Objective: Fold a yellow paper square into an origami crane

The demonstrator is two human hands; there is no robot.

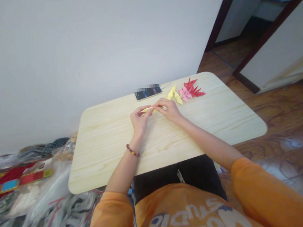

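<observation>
A folded piece of yellow paper (149,110) lies between my two hands on the light wooden table (112,144). My left hand (139,119), with a bead bracelet at the wrist, pinches its left end. My right hand (169,108) pinches the right end, fingers closed on the paper. Just beyond my right hand lie finished paper figures: a yellow one (174,94), a pink one (184,94) and red ones (193,88).
A dark phone (148,92) lies at the table's far edge by the white wall. Heaps of bags and patterned cloth (29,191) cover the floor to the left. Wooden floor and a doorway (240,41) lie to the right.
</observation>
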